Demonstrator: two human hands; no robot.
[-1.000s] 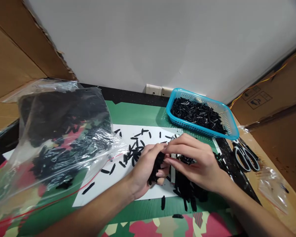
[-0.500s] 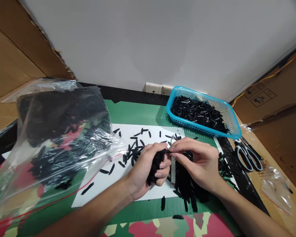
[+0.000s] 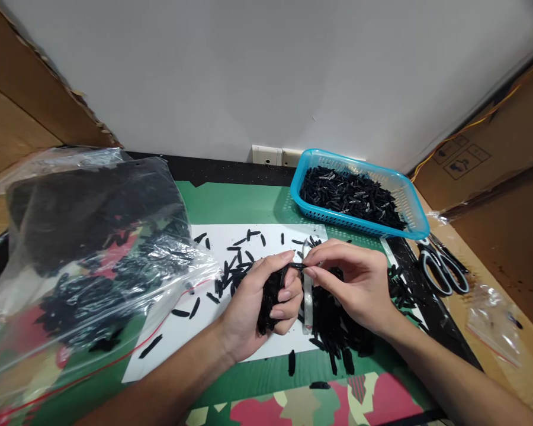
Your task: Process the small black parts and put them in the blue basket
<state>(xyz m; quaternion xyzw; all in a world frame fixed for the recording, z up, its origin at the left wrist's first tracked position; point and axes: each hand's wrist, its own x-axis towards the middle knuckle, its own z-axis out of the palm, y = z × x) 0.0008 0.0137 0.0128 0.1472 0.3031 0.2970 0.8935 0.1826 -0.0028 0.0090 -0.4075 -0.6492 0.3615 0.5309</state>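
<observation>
Cupping a bundle of small black strips (image 3: 269, 299) in curled fingers, the left hand (image 3: 260, 302) sits just above the white sheet (image 3: 190, 331) on the desk (image 3: 231, 204), while the right hand (image 3: 359, 287) pinches one strip's end at the top of that bundle with thumb and forefinger. A loose cupping grip could let strips slide out onto the scattered pile (image 3: 333, 322) below, mixing them. A hard pull might drag neighbouring strips along too.

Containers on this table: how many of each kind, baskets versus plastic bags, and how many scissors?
Baskets: 1, the blue basket of black pieces.
Plastic bags: 2, the big bag and the small bag.
Scissors: 1, the scissors.
Total: 4.
</observation>
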